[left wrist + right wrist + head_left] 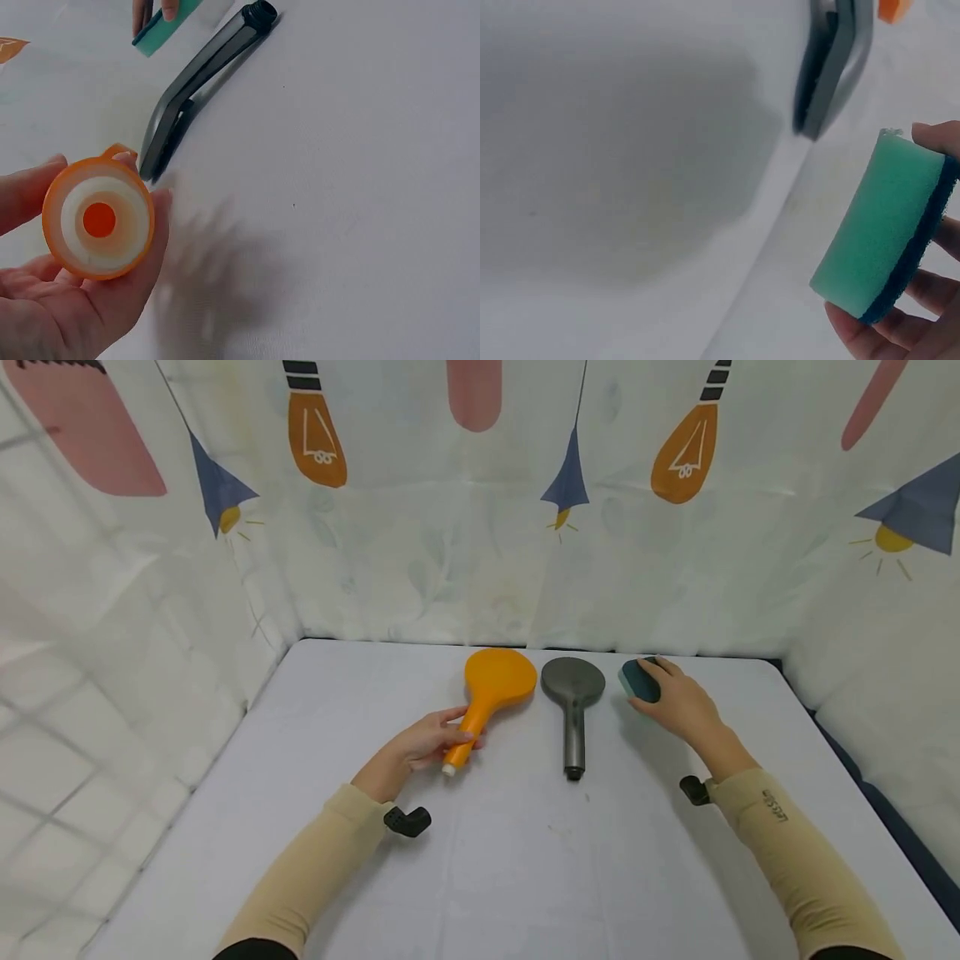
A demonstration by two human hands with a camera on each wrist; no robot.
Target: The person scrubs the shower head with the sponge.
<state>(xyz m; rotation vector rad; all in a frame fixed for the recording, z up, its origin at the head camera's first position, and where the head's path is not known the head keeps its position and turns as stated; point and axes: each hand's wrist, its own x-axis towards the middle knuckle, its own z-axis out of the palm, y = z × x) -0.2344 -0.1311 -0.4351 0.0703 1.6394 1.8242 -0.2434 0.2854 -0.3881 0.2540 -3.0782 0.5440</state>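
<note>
My left hand [437,739] grips an orange shower head [498,679] by its handle, the round head pointing away toward the back. In the left wrist view the handle's open end [99,219] faces the camera, with a white lining inside the orange rim. Between the hands lies a dark grey shower head [573,683] on the table, handle toward me. My right hand [684,703] holds a sponge [885,225] by its edges, above the back right of the table. The sponge has a green foam side and a dark blue scouring layer, which lies nearer the palm.
A white-covered table [510,877] spreads out under both hands. Behind it hangs a pale curtain [450,568] printed with lamps and bulbs, which also closes off the left and right sides. Each sleeve carries a small black wrist camera [407,822].
</note>
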